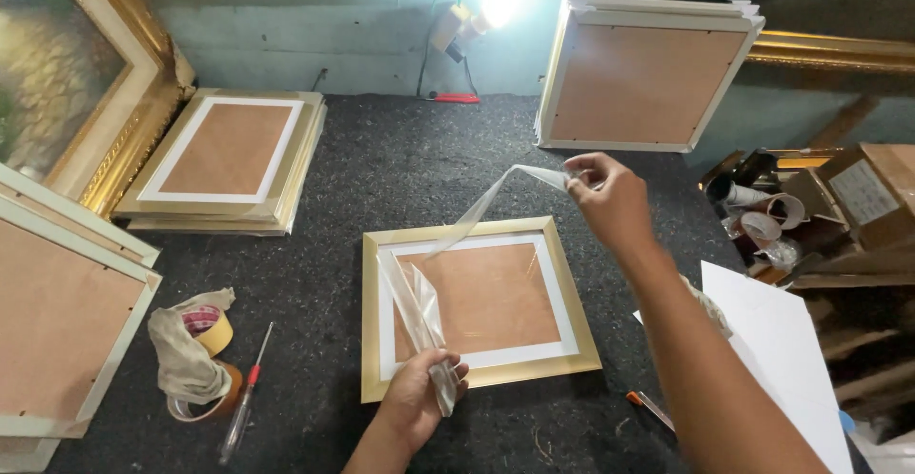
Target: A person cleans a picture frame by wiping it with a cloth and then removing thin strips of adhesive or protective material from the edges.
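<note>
A gold picture frame [481, 376] lies face down on the dark felt table, its brown backing board bordered in white. My left hand [419, 400] grips one end of a clear plastic strip [419, 307] at the frame's lower left corner. My right hand [610, 200] pinches the other end of that strip above the frame's top right corner. The strip hangs slack between both hands over the frame.
A stack of face-down frames [229, 155] lies at the back left, and another stack [640, 79] leans on the back wall. A cloth with tape rolls [195, 350] and a screwdriver [244, 398] lie at left. White card [786, 341] sits right; clutter [810, 207] beyond.
</note>
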